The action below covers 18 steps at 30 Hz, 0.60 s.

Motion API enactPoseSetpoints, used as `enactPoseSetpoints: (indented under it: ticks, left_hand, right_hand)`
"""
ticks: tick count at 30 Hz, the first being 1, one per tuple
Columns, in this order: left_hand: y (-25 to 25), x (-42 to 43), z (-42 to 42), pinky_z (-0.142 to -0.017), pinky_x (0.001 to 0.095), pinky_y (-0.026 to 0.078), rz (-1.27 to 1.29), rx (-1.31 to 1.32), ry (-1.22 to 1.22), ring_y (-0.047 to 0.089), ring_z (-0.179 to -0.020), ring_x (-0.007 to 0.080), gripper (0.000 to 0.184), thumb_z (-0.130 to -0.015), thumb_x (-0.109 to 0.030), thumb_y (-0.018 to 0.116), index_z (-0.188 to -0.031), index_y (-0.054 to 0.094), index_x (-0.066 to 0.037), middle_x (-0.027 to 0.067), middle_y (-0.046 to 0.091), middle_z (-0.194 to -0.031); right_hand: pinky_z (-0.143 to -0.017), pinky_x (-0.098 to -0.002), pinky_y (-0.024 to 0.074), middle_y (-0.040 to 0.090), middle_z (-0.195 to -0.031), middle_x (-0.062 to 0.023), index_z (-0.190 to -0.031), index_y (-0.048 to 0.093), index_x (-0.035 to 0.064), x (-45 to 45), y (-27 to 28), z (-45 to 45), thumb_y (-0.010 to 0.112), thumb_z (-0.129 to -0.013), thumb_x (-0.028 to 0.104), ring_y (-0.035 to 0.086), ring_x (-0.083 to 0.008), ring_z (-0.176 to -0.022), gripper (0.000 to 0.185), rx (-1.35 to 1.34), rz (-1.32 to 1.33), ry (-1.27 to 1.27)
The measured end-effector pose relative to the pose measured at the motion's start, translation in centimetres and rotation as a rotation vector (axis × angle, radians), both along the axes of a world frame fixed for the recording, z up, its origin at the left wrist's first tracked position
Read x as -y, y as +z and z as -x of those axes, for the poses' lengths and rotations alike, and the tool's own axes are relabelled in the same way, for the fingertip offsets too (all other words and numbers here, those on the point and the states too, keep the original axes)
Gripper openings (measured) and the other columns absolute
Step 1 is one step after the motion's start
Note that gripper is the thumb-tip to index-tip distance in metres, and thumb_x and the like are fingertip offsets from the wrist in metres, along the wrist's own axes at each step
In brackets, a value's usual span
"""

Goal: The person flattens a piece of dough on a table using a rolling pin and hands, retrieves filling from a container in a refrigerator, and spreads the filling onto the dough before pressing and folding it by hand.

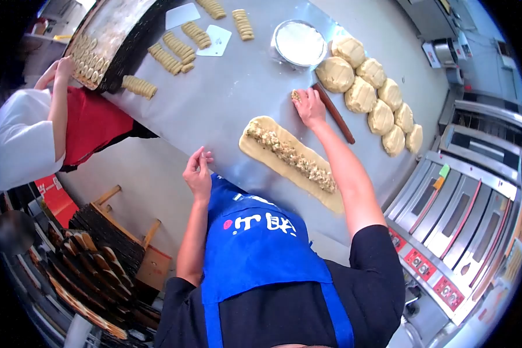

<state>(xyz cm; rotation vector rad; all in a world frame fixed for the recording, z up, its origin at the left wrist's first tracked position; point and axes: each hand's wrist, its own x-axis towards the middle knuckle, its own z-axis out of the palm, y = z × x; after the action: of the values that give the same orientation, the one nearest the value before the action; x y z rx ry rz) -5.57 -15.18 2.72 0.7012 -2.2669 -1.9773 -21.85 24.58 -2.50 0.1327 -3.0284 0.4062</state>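
On the metal table lies a long flat strip of dough (255, 152), with a line of crumbly filling (296, 158) along its length. My right hand (311, 109) is beyond the strip, its fingers closed round a small clump of filling (296, 95) that shows at the fingertips. Just right of that hand rests a brown rolling pin (334, 113), lying at a slant. My left hand (198, 173) is raised by the table's near edge, left of the strip. Its fingers are curled in towards the thumb, and nothing shows in them.
Several dough balls (361, 95) sit at the right, beside a bowl of white powder (299, 44). Several sliced dough rolls (166, 59) and white scrapers (216, 40) lie at the far left. A co-worker in a red apron (95, 119) handles pieces on a tray (113, 35). Ovens (452, 214) stand right.
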Motion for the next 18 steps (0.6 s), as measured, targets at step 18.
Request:
enactPoseSetpoints:
  ticks: [18]
  left_hand:
    - [-0.1, -11.4, -1.1, -0.088, 0.0336, 0.06, 0.209, -0.189, -0.594, 0.075, -0.089, 0.0184, 0.025, -0.108, -0.01, 0.068, -0.131, 0.074, -0.003, 0.0128, 0.081, -0.107]
  right_hand:
    - [-0.106, -0.0463, 0.0519, 0.07, -0.12, -0.0092, -0.135, 0.073, 0.0156, -15.8, 13.4, -33.8, 0.079, -0.091, 0.018, 0.059, -0.033, -0.127, 0.045, 0.441, 0.255, -0.181]
